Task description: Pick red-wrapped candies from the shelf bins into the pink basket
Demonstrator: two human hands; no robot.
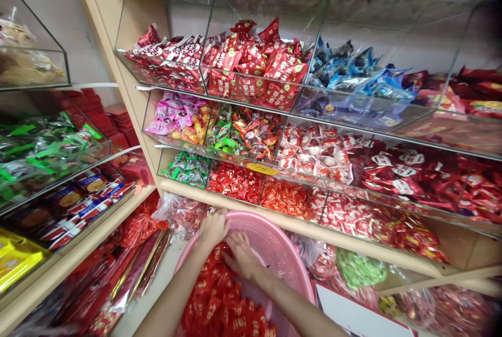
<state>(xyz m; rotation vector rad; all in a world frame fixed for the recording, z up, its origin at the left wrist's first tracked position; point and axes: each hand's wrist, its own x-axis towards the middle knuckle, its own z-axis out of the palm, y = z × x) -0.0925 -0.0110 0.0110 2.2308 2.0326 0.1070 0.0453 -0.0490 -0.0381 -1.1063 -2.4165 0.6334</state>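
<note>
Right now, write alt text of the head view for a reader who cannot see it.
A person's left hand and right hand reach into a pink basket of red-wrapped sweets. Behind it, tiered glass bins hold wrapped sweets in red, blue, green and pink.

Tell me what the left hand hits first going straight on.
Most likely the far rim of the pink basket, just past the left hand; the shelf edge lies behind, depth unclear.

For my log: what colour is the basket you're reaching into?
The basket is pink; head view.
</note>
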